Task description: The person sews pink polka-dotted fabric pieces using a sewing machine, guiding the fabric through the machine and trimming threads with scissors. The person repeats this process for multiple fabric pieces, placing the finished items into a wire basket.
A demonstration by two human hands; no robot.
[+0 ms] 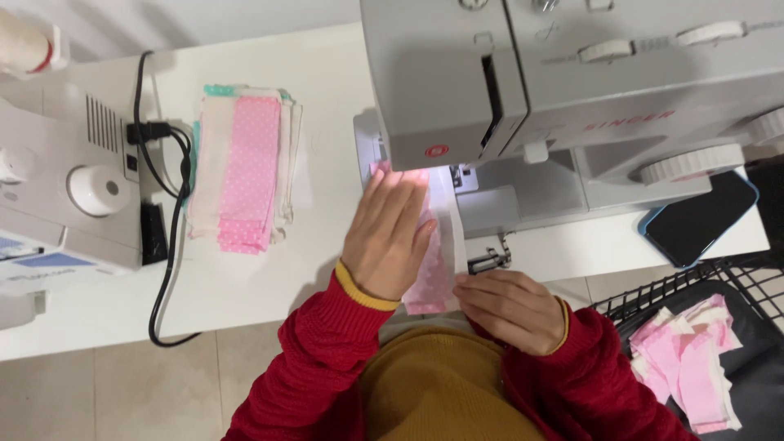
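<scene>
Both hands press the pink strip (431, 269): left hand (390, 233) flat, fingers spread; right hand (508, 308) pinching its edge.

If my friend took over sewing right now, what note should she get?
Left hand: flat on the pink strip, pressing it onto the sewing machine bed.
Right hand: fingers pinch the strip's near end at the table edge.
Strip's far end lies under the machine head.
Done: sewn-looking pink pieces sit in the wire basket.
Left: a stack of strips waits on the table.
</scene>
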